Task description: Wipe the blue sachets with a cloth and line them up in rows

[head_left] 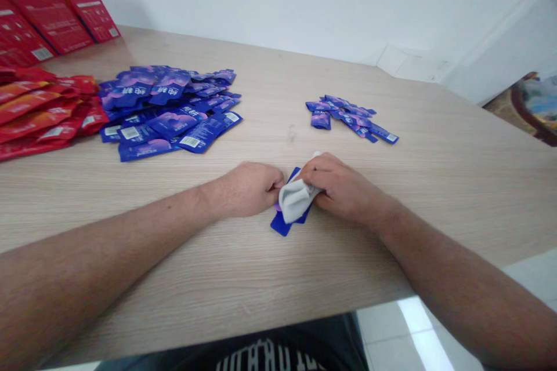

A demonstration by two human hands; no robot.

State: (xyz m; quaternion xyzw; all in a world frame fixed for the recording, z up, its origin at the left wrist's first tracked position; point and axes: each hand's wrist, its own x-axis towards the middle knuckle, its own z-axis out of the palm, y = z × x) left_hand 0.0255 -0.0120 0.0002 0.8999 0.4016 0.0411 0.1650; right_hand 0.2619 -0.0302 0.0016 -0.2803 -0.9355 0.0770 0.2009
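On the table in front of me lies a flat blue packet (281, 226), partly covered by a light grey cloth (294, 202). My right hand (342, 188) is closed on the cloth, which bunches out from under its fingers across the packet. My left hand (255, 188) is curled shut at the packet's left side, its fingertips pinching that edge. The packet's middle is hidden by the cloth and my fingers.
A large heap of blue packets (161, 107) lies at the left, beside a stack of red packets (47, 107). Red boxes (58, 20) stand behind them. Farther right is a smaller group of blue packets (348, 117). A white wall (282, 0) borders the table's back.
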